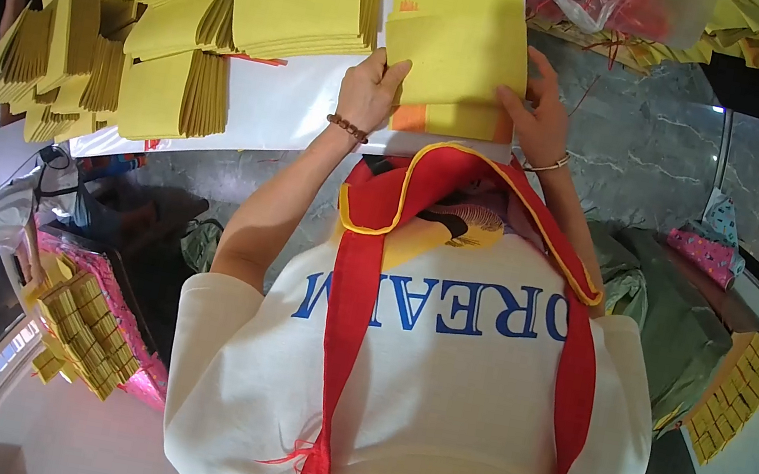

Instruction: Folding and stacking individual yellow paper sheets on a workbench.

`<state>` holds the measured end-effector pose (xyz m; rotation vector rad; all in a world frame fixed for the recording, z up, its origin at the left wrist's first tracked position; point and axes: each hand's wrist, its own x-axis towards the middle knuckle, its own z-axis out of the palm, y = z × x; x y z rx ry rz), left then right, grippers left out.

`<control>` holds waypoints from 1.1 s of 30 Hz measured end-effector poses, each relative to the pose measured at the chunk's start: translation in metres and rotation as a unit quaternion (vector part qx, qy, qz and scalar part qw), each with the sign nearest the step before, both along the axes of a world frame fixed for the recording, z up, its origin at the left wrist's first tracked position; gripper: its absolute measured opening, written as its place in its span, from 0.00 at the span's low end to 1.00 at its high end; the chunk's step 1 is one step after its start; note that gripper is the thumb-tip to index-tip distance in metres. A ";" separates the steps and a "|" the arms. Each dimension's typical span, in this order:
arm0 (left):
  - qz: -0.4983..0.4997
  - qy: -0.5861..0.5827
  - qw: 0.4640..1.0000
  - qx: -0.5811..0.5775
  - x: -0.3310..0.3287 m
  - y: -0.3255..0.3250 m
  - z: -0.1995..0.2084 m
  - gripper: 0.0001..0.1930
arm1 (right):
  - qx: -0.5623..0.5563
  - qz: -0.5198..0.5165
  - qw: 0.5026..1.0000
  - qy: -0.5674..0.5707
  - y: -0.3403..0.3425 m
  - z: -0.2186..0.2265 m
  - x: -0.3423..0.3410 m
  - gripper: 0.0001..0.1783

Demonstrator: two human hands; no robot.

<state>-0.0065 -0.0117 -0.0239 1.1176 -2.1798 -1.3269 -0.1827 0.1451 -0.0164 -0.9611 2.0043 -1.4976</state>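
Observation:
Both my hands hold a folded sheet of yellow paper point(457, 58) at the table's front edge. Its left side is pinched between the thumb and fingers of my left hand point(372, 91), which has a beaded bracelet at the wrist. My right hand point(540, 113) grips the opposite side, thumb on top and fingers curled around the edge. Under the fold, a lower layer with orange printed patches point(410, 119) shows. Thick stacks of folded yellow paper point(303, 5) stand close by on the left, on a white table cover point(292, 100).
A clear plastic bag with red contents point(623, 6) lies at the far right beside more yellow paper point(744, 42). On the left, another person point(3, 211) bends over bundled yellow paper point(89, 328) on a pink cover. Dark green covered goods point(676, 340) and yellow bundles point(737, 397) stand at right.

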 end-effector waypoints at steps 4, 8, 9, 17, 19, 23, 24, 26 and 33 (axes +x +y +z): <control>0.000 -0.072 0.997 0.022 -0.004 0.000 0.009 0.16 | 0.016 0.010 0.999 -0.035 -0.001 -0.006 -0.001 0.24; 0.016 -0.092 0.995 0.019 -0.002 0.000 0.001 0.16 | 0.104 -0.009 0.994 0.004 -0.005 -0.001 -0.001 0.21; 0.017 -0.092 0.995 0.019 -0.002 0.001 0.001 0.16 | 0.107 -0.018 0.994 0.013 -0.006 0.002 0.000 0.21; 0.010 -0.119 0.993 0.011 -0.005 0.005 0.010 0.16 | 0.043 -0.033 0.996 -0.071 0.000 -0.021 0.002 0.21; 0.013 -0.128 0.992 0.019 -0.006 0.004 0.011 0.16 | 0.040 -0.037 0.997 -0.059 0.000 -0.021 0.003 0.21; 0.013 -0.126 0.992 0.030 -0.006 0.002 0.007 0.15 | 0.064 -0.039 0.996 -0.057 -0.001 -0.019 0.002 0.21; 0.013 -0.126 0.991 0.030 -0.006 0.002 0.006 0.15 | 0.058 -0.042 0.996 -0.051 -0.002 -0.018 0.003 0.21; 0.014 -0.116 0.993 0.016 -0.006 0.001 0.003 0.16 | 0.072 -0.042 0.996 -0.042 -0.002 -0.021 0.002 0.21; 0.062 0.001 0.992 0.110 -0.003 0.003 0.003 0.17 | 0.075 -0.039 0.996 -0.013 -0.004 -0.032 -0.001 0.20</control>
